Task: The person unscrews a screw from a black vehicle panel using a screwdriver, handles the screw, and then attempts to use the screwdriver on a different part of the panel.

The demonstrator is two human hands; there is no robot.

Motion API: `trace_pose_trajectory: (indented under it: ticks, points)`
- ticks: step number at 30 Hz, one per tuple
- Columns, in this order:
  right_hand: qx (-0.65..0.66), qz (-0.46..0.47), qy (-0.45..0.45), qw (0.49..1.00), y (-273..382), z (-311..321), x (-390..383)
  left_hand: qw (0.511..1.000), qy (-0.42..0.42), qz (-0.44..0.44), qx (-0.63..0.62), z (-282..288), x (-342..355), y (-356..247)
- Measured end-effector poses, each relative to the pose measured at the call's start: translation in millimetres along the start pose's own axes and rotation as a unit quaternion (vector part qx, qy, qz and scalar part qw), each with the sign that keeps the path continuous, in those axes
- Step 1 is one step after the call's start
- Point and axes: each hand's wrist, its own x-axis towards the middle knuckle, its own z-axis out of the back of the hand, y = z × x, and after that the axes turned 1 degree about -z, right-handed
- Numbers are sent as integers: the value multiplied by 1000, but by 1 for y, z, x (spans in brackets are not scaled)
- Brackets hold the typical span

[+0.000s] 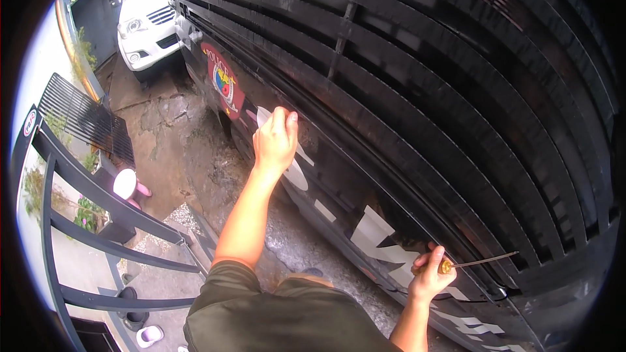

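My right hand (432, 276) grips a screwdriver by its yellow handle (445, 266), and the long metal shaft (486, 260) points off to the right. Farther forward and to the left, my left hand (276, 140) is raised with its fingers curled closed. What those fingers hold, if anything, is hidden. Both hands are over the side of a dark vehicle (339, 176) with white lettering decals and a round emblem (222, 82) on a dark red patch. Whether either hand touches the vehicle cannot be told.
A tall black slatted metal structure (404, 58) rises along the right. At the far left stands a white car (147, 16). Left of me are a dark metal gate frame (98, 215), a small round stool (125, 184), plants (88, 214) and footwear (149, 335) on the floor.
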Motion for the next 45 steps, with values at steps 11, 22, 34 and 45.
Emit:
trace_pose_trajectory:
  ticks: [11,22,34,45]
  points:
    - [-22,8,4,1000,1,-2,0,997,2,83,-6,-3,0,-8]
    - [13,8,2,1000,-7,1,2,993,3,103,-64,-2,-4,-9]
    - [17,29,7,999,-10,3,2,990,43,125,-53,-1,0,-8]
    - [42,16,12,999,-4,2,3,987,26,154,-49,-7,-1,-10]
